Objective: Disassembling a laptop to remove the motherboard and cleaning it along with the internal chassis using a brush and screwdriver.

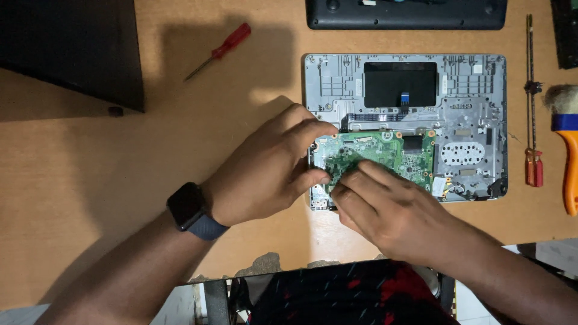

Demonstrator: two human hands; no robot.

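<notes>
Left hand [265, 171]: wears dark wristwatch [186, 206]; thumb and fingers pinch left edge of green circuit board [391, 156]. Right hand [385, 210]: fingertips pressed on board's lower left part; whether they grip it, cannot tell. Board sits in lower half of open grey laptop shell [475, 120], directly beyond both hands. Red screwdriver [218, 51] on worktop [90, 180], well beyond left hand. Orange-handled brush [568, 156] and slim red-tipped tool [531, 102] right of right hand, past shell.

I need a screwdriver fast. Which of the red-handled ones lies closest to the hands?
The small red-handled screwdriver lying alone, diagonally, up-left of the left hand. The other red-handled tool lies farther off, beyond the laptop chassis.
</notes>
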